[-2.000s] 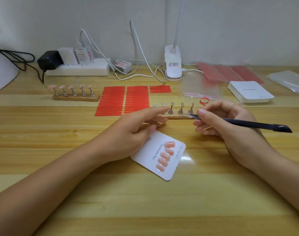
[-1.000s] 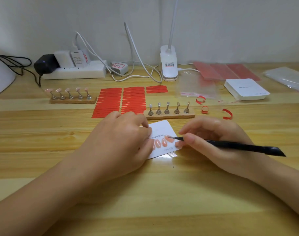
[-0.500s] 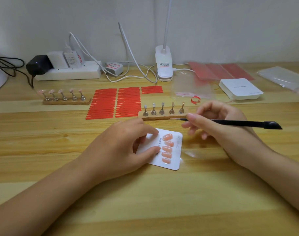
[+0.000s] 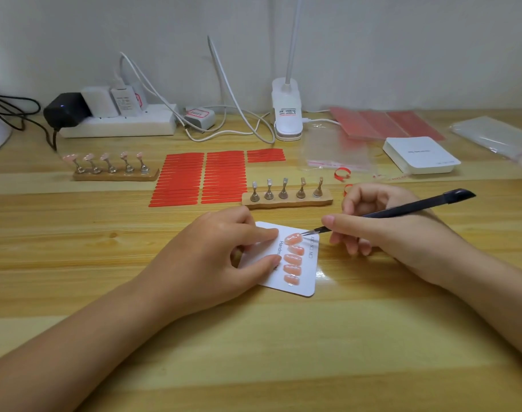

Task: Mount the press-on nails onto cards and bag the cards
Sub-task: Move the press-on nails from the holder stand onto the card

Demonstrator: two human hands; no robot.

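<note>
A white card [image 4: 305, 279] lies on the wooden table with several pink press-on nails [image 4: 293, 258] in a column on it. My left hand [image 4: 212, 260] presses the card's left side down with thumb and fingertips. My right hand [image 4: 381, 230] pinches black tweezers [image 4: 402, 211], whose tip touches the topmost nail. A wooden stand [image 4: 286, 200] with bare metal holders sits just behind the card. A second stand [image 4: 115, 173] at the left carries pink nails.
Sheets of red adhesive strips [image 4: 203, 176] lie behind my left hand. A clear bag [image 4: 334, 153], a stack of white cards [image 4: 420, 154], curled red liners [image 4: 341, 173], more bags [image 4: 494, 135], a lamp clamp [image 4: 286, 114] and a power strip [image 4: 119, 123] line the back.
My right hand came down from beside the bare stand, bringing the tweezers' tip onto the top nail. My left hand stays on the card.
</note>
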